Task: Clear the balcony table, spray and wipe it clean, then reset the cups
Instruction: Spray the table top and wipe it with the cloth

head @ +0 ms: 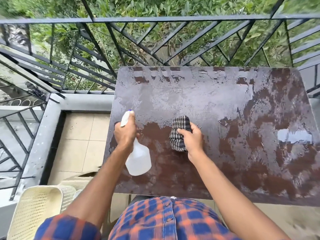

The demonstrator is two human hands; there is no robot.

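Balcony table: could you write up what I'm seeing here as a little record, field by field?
Place: balcony with a metal railing, greenery beyond
Table: brown top, patchy wet sheen over much of it
Left hand: grips a spray bottle, nozzle end pointing away over the table
Right hand: grips a folded checked cloth on the table top
Cups: none in view
Beside the table: cream plastic chair, at the left
Stage: spray and wipe step, cups not yet reset
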